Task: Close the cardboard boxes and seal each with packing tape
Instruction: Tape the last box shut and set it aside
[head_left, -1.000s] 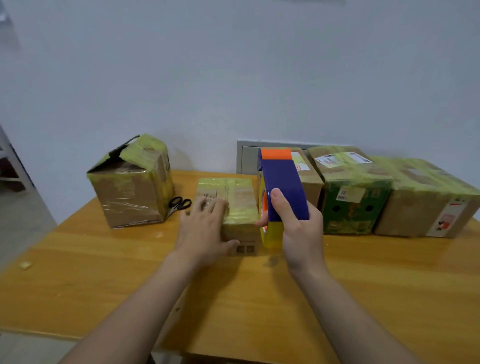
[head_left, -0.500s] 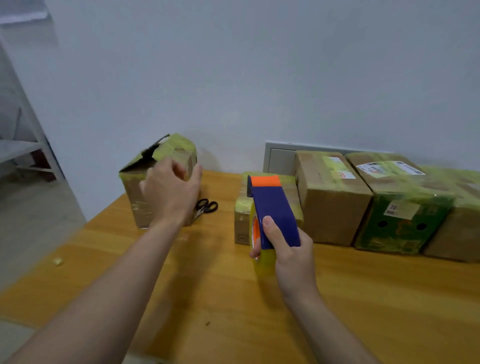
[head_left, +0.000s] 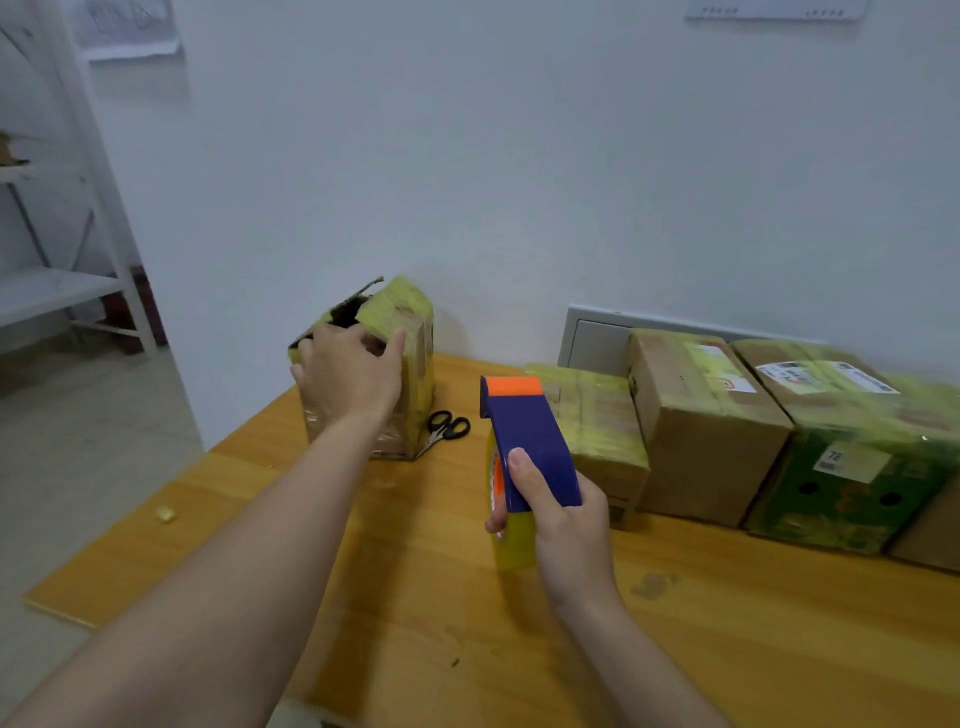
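On the far left of the table stood one open box, its top flaps partly up, with one pair of scissors just right of it. The left hand covered its near side, fingers curled on the upper edge; the fingertips were hard to make out. Nearer, the right hand was wrapped round one tape dispenser, whose body hid part of the yellow roll. Four more boxes stood in a row at the right: a small taped box, a brown box, a green box and a last box, cut off by the edge.
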